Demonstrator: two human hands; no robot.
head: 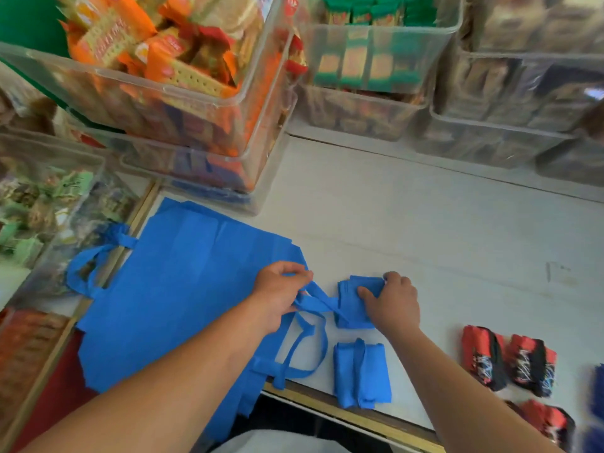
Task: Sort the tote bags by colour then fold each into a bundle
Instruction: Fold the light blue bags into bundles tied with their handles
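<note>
Left hand (280,294) fingers pinch a blue strap (318,297). Right hand (392,302) fingers clamp the half-folded blue bundle (354,305) on the white desk (441,230). Finished blue bundle (361,374) sits just below it, flat blue tote stack (183,289) left, red-black bundles (510,358) right. Clear snack bins (183,103) behind.

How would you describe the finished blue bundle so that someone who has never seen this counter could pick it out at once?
Start at the white counter and go to its near edge, just right of the flat blue tote bags. The finished blue bundle lies there, tied round by its own strap. Unlike the blue bundle beyond it, no hand touches it, and the red and black bundles lie farther right.
</note>
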